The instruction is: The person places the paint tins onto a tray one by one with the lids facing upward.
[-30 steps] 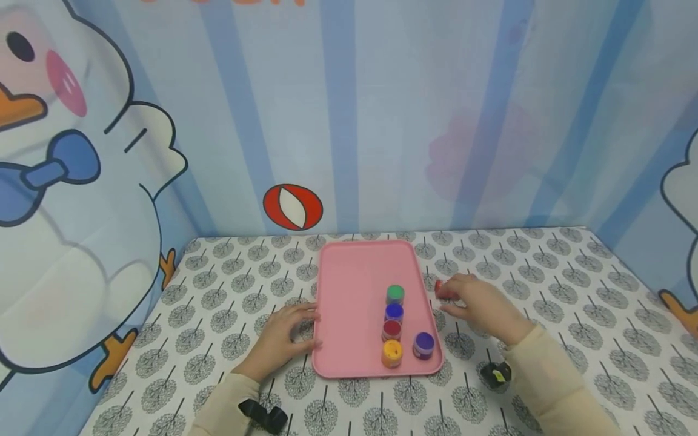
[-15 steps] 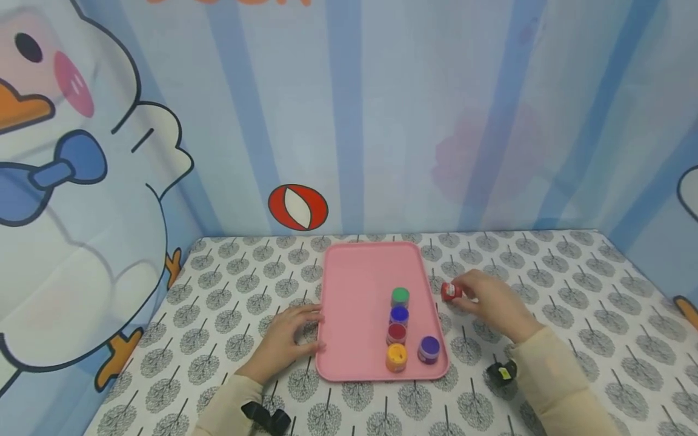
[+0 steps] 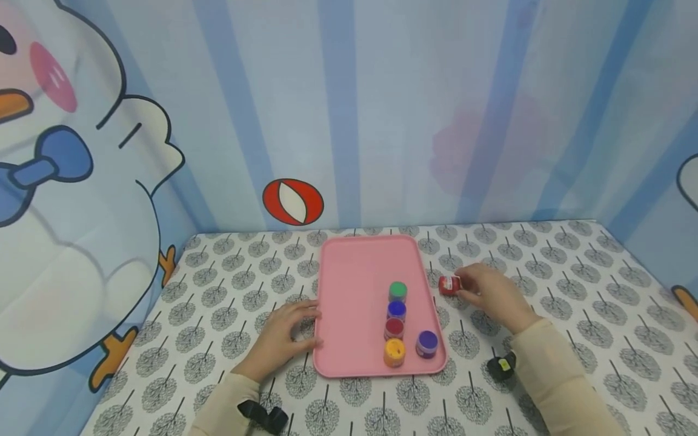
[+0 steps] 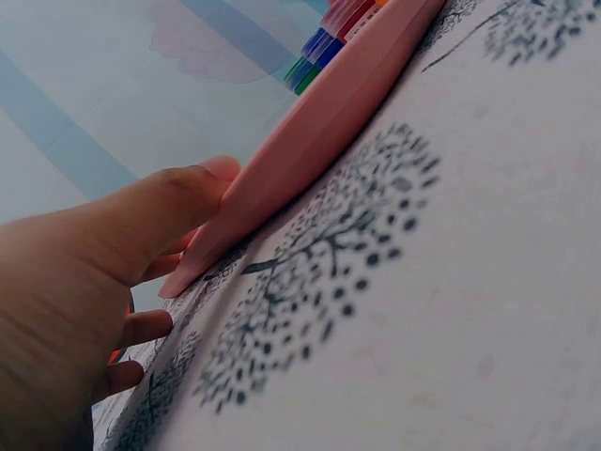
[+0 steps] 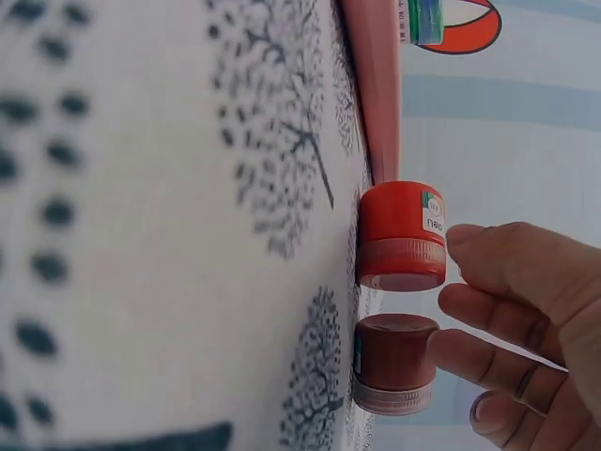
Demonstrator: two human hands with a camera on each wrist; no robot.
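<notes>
Right hand (image 3: 495, 297) has moved slightly away from the pink rectangular tray (image 3: 354, 272), fingers loosely parted; the small red cylindrical jar (image 3: 448, 285), now more exposed, remains outside. Left hand (image 3: 277, 336) touches the tray's rim.

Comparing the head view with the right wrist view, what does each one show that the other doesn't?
Only the head view shows the left hand, yellow jar and purple-lidded jar.
Only the right wrist view shows the brownish jar near the red jar.
Both show that red jar, the right hand, pink tray and green-lidded jar.
</notes>
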